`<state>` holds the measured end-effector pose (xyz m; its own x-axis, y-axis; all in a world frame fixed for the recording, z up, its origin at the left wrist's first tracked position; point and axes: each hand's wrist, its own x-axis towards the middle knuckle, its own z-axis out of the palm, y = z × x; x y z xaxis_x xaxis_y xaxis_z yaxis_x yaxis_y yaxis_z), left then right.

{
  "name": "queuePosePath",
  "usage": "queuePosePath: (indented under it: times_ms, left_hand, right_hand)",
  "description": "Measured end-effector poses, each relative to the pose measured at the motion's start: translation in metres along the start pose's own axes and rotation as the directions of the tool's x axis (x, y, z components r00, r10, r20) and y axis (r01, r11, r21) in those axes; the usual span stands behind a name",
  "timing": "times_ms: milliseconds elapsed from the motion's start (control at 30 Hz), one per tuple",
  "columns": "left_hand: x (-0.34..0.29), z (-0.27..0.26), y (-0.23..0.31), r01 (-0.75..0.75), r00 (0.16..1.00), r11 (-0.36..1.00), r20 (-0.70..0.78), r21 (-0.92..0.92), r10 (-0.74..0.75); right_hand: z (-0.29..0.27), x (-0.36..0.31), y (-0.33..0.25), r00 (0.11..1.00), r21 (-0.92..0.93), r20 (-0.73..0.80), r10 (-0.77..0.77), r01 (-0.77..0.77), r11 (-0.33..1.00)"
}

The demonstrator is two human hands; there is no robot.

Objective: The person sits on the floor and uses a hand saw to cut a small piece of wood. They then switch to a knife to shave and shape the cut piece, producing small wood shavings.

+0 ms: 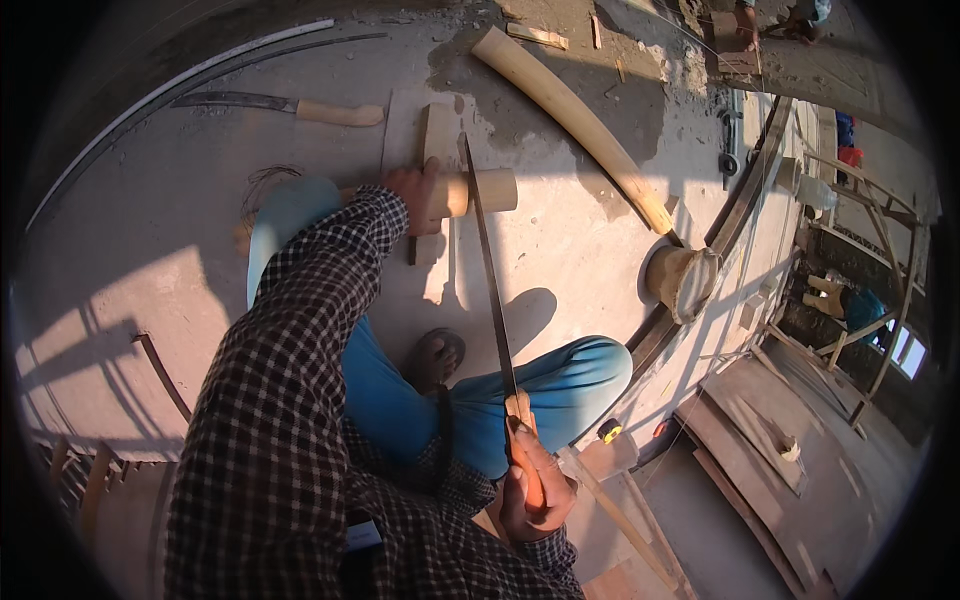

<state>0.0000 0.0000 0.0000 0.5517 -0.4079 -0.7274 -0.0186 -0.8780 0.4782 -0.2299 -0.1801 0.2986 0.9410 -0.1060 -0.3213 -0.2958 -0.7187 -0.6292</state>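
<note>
My right hand [538,495] is closed round the wooden handle of a handsaw [492,270]. The saw's long narrow blade points away from me, its far part crossing a short round piece of wood [492,191]. My left hand [413,198] grips this round piece just left of the blade, its fingers partly hidden. Under the round piece lies a squared wood block [437,135], which sticks out beyond and below it. My blue-trousered knees are bent on either side of the work.
A machete-like knife [340,112] lies at the far left. To the right, a long curved pole [580,120] slants toward a round bucket-like container [683,280]. A yellow-black tape measure [609,430] sits near my right knee. Boards [770,450] and a person [850,305] are further right.
</note>
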Motion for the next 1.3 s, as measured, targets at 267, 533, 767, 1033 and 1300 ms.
queuePosePath:
  times_ms: [267, 533, 767, 1033, 1300]
  left_hand:
    - [0.018, 0.011, -0.014, -0.035, 0.968, 0.997, -0.247, 0.062, 0.05]
    - [0.016, 0.01, -0.021, -0.059, 0.981, 0.997, -0.182, 0.053, 0.068]
    - [0.02, -0.003, -0.013, -0.017, 0.991, 0.998, -0.129, 0.066, 0.026]
    - [0.011, 0.0, -0.016, -0.019, 0.993, 0.998, -0.118, 0.053, 0.025]
    - [0.019, 0.0, -0.02, -0.044, 0.987, 0.998, -0.153, 0.048, 0.051]
  right_hand:
    - [0.105, 0.165, 0.016, 0.992, 0.075, -0.011, -0.124, 0.125, 0.989]
    - [0.025, 0.006, 0.004, 0.992, 0.058, -0.087, -0.089, 0.094, 0.994]
    - [0.106, 0.161, 0.027, 0.973, 0.097, -0.102, -0.207, 0.217, 0.971]
    - [0.019, 0.005, 0.005, 0.996, 0.063, -0.059, -0.062, 0.066, 0.996]
    - [0.098, 0.159, 0.018, 0.983, 0.05, -0.042, -0.176, 0.178, 0.983]
